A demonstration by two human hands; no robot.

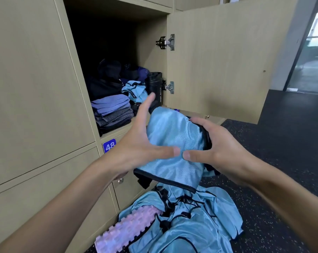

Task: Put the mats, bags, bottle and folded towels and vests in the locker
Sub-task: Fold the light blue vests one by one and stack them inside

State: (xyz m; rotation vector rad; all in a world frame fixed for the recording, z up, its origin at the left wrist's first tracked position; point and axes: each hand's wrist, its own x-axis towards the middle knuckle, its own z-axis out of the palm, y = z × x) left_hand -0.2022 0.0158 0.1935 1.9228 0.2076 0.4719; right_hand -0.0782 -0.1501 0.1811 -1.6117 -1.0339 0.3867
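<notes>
Both arms are out in front of us. The left hand [141, 143] has its fingers straight and pointing up while its thumb clamps the folded vest [174, 139] against the palm. The right hand [218, 152] curls its fingers round the vest's dark-trimmed edge at 3 o'clock, thumb on the front, and the two thumb tips nearly meet. So the vest is gripped on both sides, in the air just outside the open locker [150, 57].

Writing next: the black bottle [155, 86], upright at 12 o'clock from our hands, reads "SPORT BOTTLE", and a blue tag [109, 146] at 9 o'clock says 48.

Now the count inside. We see one bottle, one blue vest [136, 90] beside it, one stack of folded towels [112, 110] at 10 o'clock and dark bags [103, 83] behind, number unclear. The door [218, 61] hangs on two hinges [170, 42]. At 6 o'clock on the floor lies a heap of blue vests [191, 225] — too tangled to count — and one pink ridged mat [121, 232].
</notes>
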